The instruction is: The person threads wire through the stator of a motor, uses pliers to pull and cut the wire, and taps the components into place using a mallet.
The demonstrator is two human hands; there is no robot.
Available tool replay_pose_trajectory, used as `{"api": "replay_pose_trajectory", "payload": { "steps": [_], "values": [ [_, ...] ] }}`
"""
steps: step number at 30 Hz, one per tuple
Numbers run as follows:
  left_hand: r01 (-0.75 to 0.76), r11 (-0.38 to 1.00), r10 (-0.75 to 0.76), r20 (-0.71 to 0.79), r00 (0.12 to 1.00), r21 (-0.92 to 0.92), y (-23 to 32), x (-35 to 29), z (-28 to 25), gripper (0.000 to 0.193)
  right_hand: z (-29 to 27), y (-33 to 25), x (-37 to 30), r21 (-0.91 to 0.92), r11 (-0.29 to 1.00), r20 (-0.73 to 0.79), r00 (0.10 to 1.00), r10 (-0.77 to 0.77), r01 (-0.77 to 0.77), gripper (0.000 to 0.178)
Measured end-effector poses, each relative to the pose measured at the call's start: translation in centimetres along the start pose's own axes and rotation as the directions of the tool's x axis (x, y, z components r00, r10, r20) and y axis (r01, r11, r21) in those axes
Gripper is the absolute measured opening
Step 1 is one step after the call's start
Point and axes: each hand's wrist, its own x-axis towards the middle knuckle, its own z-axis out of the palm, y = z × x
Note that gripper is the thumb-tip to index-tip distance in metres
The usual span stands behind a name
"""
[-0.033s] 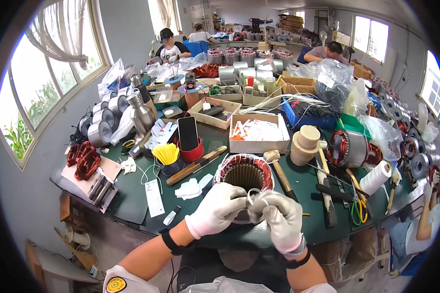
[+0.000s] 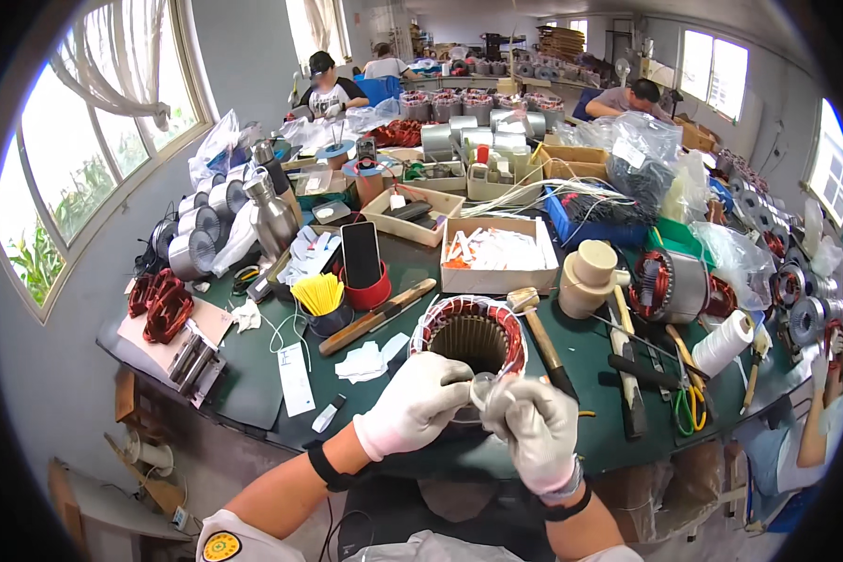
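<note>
A motor stator (image 2: 518, 342) with red copper windings and white lacing stands upright at the table's near edge. My left hand (image 2: 420, 403), in a white glove, pinches a thin pale loop (image 2: 481, 386) just in front of the stator's near rim. From the other side my right hand (image 2: 541, 426), also gloved, has its fingers closed at the same loop. Both hands partly hide the stator's lower part. Whether the loop is cord, tape or sleeving, I cannot tell. White paper scraps (image 2: 370, 360) lie left of the stator.
A mallet (image 2: 543, 342) lies right of the stator, with scissors (image 2: 689, 405) and a white thread spool (image 2: 721, 342) beyond. Behind stands a box of white strips (image 2: 496, 279). A phone (image 2: 361, 255) and a cup of yellow sticks (image 2: 318, 298) are left. Other people work farther back.
My right hand's fingers have shifted slightly at the pale loop, and the loop appears turned a little. My left hand stays nearly in place.
</note>
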Motion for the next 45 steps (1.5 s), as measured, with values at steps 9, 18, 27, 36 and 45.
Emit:
{"api": "replay_pose_trajectory", "payload": {
  "steps": [9, 18, 27, 36, 45],
  "values": [
    [-0.082, 0.997, 0.082, 0.049, 0.995, 0.0, -1.1, 0.8, -0.9, 0.037, -0.9, 3.3, -4.2, 0.036, 0.998, 0.015, 0.998, 0.053, -0.053, 0.047],
    [-0.077, 0.995, 0.078, 0.025, 0.997, -0.06, -1.6, 0.3, -0.5, 0.037, 0.5, 2.0, -3.2, 0.032, 0.998, 0.015, 0.998, 0.057, -0.058, 0.045],
    [-0.14, 0.984, 0.124, -0.145, 0.982, -0.106, -1.8, 0.1, -0.7, 0.039, 2.8, -2.4, -2.1, -0.063, 0.962, -0.144, 0.956, 0.254, -0.265, 0.032],
    [-0.07, 0.997, 0.071, -0.047, 0.996, 0.03, -1.2, 0.3, -1.3, 0.044, 3.1, -0.6, -3.6, -0.21, 0.946, -0.062, 0.969, 0.238, -0.246, 0.019],
    [0.098, 0.978, -0.088, -0.059, 0.994, 0.183, -0.4, 0.1, -0.8, 0.033, 2.0, -4.0, -6.4, -0.704, 0.613, 0.306, 0.932, -0.194, 0.359, 0.025]
  ]
}}
